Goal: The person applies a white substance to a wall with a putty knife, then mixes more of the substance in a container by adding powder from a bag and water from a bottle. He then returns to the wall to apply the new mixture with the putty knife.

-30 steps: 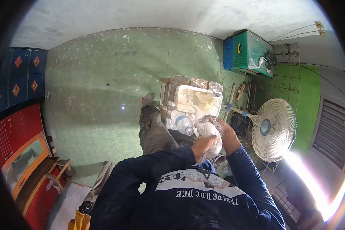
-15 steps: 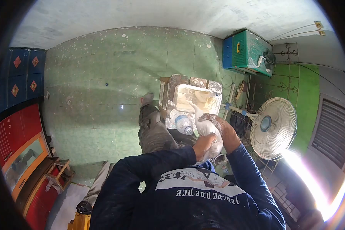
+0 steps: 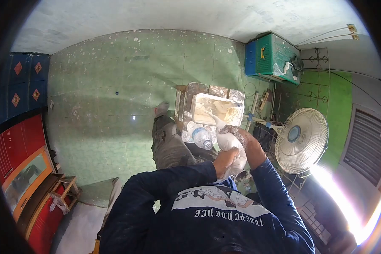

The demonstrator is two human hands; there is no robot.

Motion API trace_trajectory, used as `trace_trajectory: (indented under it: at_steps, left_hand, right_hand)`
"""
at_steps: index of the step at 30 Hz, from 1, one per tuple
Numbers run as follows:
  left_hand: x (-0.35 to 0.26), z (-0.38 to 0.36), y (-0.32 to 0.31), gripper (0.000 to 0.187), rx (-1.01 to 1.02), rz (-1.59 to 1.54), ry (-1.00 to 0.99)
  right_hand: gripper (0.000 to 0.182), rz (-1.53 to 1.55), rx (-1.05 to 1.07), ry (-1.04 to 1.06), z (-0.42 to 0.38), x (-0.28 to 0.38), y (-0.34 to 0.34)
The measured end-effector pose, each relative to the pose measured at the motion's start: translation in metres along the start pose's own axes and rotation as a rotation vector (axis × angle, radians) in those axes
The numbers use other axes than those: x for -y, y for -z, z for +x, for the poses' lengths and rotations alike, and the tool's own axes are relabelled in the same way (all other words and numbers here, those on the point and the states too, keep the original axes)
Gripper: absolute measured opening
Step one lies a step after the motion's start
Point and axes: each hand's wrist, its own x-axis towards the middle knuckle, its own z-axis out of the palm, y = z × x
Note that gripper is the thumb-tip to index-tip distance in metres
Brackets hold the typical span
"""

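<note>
A full, pale plastic bag [image 3: 228, 141] is between both my hands, its narrow neck pointing up at the white tray. My left hand [image 3: 225, 160] is closed round the lower part of the bag. Smeared with pale residue, my right hand [image 3: 243, 139] wraps its upper part from the right side. The white rectangular tray [image 3: 195, 111] holds an off-white paste and sits on a stained wooden stool [image 3: 193, 89]. A clear plastic bottle [image 3: 203, 139] lies tilted on the stool, left of the bag.
A standing fan [image 3: 301, 140] is at the right. Green cabinet [image 3: 271, 57] and cables are at the back right. Red furniture [image 3: 23, 142] and a blue cabinet [image 3: 27, 86] line the left. Pale specks dot the green tiled floor [image 3: 110, 76]. Light-coloured cloth [image 3: 114, 194] shows beside my left sleeve.
My hands and the bag hardly move. At the lower left, the light-coloured cloth and the black and yellow thing near it have slipped mostly behind my left sleeve or out of view.
</note>
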Motion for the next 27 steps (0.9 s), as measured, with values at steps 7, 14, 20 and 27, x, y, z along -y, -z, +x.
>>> trace_trajectory:
  at_steps: [7, 14, 20, 27]
  left_hand:
    - [0.003, 0.006, 0.007, 0.018, 0.010, 0.038, 0.028]
    - [-0.009, -0.010, -0.003, 0.022, 0.004, 0.097, 0.008]
    - [-0.008, -0.008, -0.002, 0.021, -0.005, 0.086, 0.021]
    - [-0.004, -0.004, 0.000, 0.022, -0.002, 0.111, 0.009]
  right_hand:
    - [0.023, -0.428, 0.013, 0.180, 0.007, -0.018, 0.015]
    - [0.033, -0.032, -0.223, -0.524, 0.025, 0.001, 0.006]
    - [0.028, 0.155, -0.213, -0.488, 0.021, -0.025, 0.020]
    - [0.025, 0.136, -0.273, -0.597, 0.026, 0.005, 0.006]
